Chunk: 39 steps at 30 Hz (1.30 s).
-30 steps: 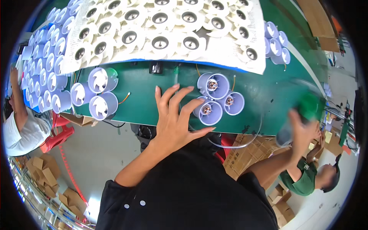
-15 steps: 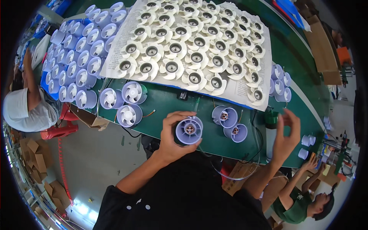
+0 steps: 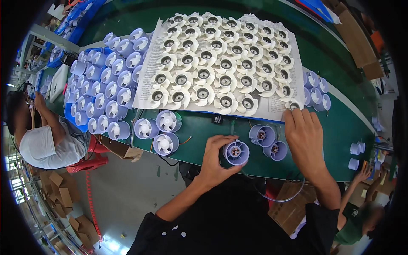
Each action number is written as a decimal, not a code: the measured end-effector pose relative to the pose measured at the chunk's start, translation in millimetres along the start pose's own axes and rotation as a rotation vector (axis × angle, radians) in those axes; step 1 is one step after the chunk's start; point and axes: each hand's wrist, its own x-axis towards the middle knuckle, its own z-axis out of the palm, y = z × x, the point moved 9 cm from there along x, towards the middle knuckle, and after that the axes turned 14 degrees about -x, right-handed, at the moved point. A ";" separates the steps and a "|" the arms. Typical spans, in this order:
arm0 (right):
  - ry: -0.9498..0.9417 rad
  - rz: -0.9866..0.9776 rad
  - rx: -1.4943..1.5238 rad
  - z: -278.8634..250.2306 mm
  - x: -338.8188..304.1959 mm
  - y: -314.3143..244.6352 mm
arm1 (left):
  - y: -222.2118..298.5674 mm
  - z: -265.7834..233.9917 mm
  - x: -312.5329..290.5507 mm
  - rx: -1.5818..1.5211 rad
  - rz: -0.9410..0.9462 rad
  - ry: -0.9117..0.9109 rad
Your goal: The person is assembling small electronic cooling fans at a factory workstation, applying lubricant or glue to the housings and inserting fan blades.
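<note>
We recorded the left hand [image 3: 217,160] clamped around a purple housing [image 3: 236,153], its open end facing up and its copper-coloured core visible, at the near edge of the green table [image 3: 340,127]. Our right hand [image 3: 302,136] reached the near right corner of the printed paper sheet [image 3: 147,87], fingertips bunched at a white impeller [image 3: 293,103]; we could not tell whether they had closed on it. Two similar open housings [image 3: 275,150] stood between the hands. Left of the left hand, we noted three impeller-fitted housings [image 3: 165,144] grouped together.
</note>
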 end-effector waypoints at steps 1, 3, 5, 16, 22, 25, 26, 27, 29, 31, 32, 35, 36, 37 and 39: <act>-0.001 0.006 0.002 0.9 -2.8 1.8 | -2.1 -0.6 -0.5 -0.050 -0.015 0.017; 0.125 0.015 0.051 -7.9 -9.7 3.6 | 2.9 1.0 1.6 -0.015 0.003 -0.013; 0.242 0.011 0.116 -15.1 -16.3 1.6 | 5.0 1.7 1.7 0.019 0.019 -0.050; 0.610 -0.190 0.739 -53.9 -58.1 -26.5 | 24.5 11.4 12.9 0.179 -0.120 -0.109; -0.107 0.868 1.866 37.5 -82.6 -56.0 | 30.0 18.3 14.3 0.134 -0.068 -0.175; -0.215 0.679 1.544 28.4 -73.0 -48.7 | 24.0 14.8 11.0 0.130 -0.074 -0.187; -0.218 0.692 1.544 25.8 -72.0 -45.2 | 23.1 13.2 10.3 0.154 -0.073 -0.190; -0.199 0.617 1.456 17.9 -65.2 -41.5 | 22.5 12.3 11.3 0.179 -0.068 -0.190; -0.170 0.510 1.338 11.0 -56.0 -39.3 | 22.6 13.9 11.9 0.169 -0.073 -0.211; -0.171 0.543 1.363 12.2 -53.2 -37.5 | 24.2 14.4 12.5 0.186 -0.087 -0.211; -0.176 0.572 1.393 14.4 -52.8 -37.4 | 25.0 14.2 13.7 0.185 -0.081 -0.207; -0.177 0.631 1.468 27.3 -59.6 -48.5 | 23.0 17.9 15.6 0.159 -0.052 -0.230; -0.171 0.627 1.461 28.9 -57.8 -48.7 | 19.9 18.2 12.7 0.149 -0.091 -0.241; -0.236 0.623 1.481 34.1 -56.4 -53.4 | 16.7 18.9 9.6 0.139 -0.130 -0.254; -0.273 0.618 1.484 38.9 -55.1 -58.8 | 16.1 19.5 5.1 0.158 -0.134 -0.260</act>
